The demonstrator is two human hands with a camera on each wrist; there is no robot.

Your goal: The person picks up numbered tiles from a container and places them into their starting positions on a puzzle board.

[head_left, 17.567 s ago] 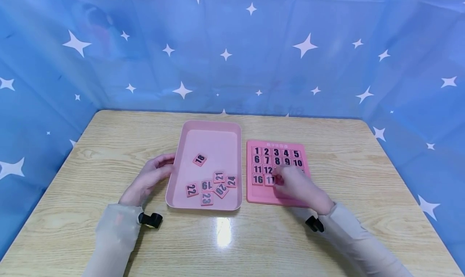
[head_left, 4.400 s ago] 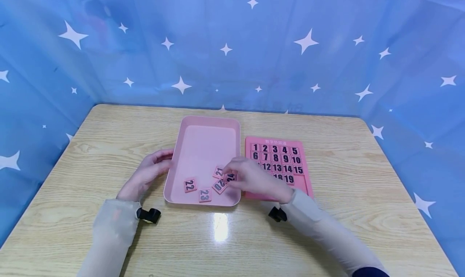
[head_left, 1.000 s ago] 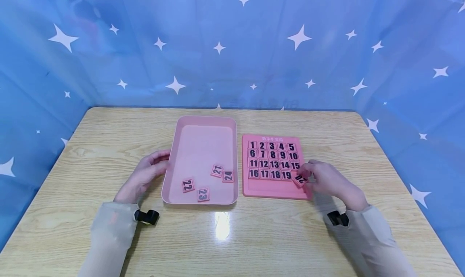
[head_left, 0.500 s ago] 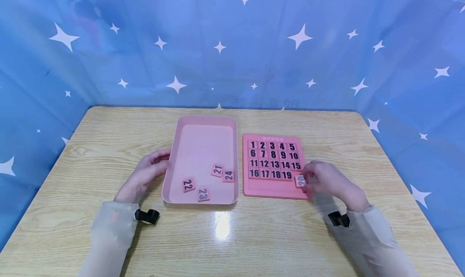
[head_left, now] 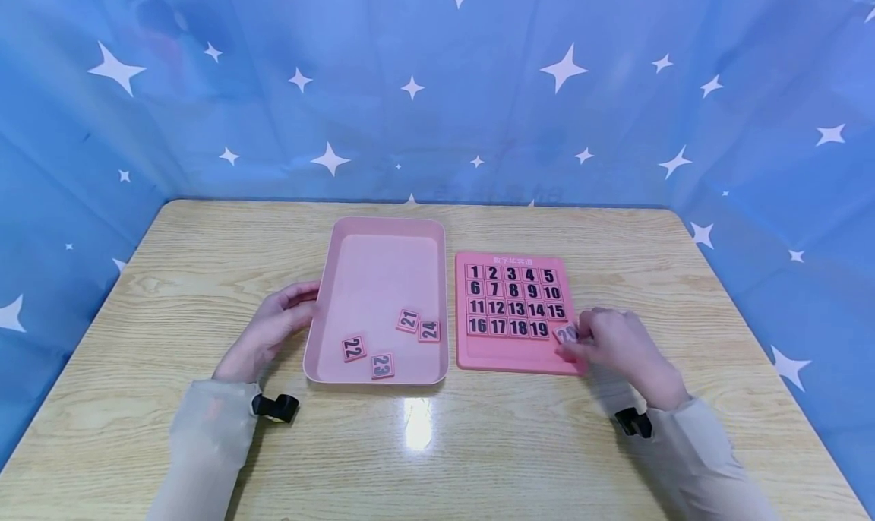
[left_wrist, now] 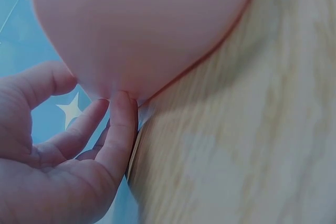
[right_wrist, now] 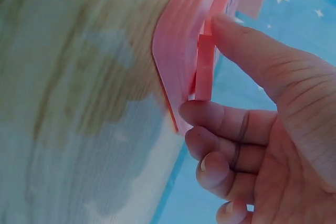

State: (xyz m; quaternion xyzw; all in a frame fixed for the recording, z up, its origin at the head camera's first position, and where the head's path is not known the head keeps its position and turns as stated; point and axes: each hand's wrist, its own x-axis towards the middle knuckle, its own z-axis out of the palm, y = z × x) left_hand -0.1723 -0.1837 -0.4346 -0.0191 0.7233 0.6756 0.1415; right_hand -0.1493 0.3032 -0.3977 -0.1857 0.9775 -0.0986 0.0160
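My right hand pinches a pink number tile marked 20 between thumb and forefinger. That tile sits tilted at the right end of the fourth row on a pink number-puzzle board, beside tile 19. In the right wrist view the tile is seen edge-on, the thumb at one end and a fingertip at the other. Tiles 1 to 19 fill the board in order. With relaxed fingers, my left hand touches the outer left wall of a pink tray; the tray wall fills much of the left wrist view.
Inside the tray lie tiles 21, 22, 23 and 24, turned various ways. Tray and board stand side by side on a wooden table. A blue curtain with white stars hangs behind.
Tiles 18, 19 and 20 have left the tray for the board since the earliest frame. Over the last second, tile 20 has turned in my right fingers; my left hand has stayed at the tray.
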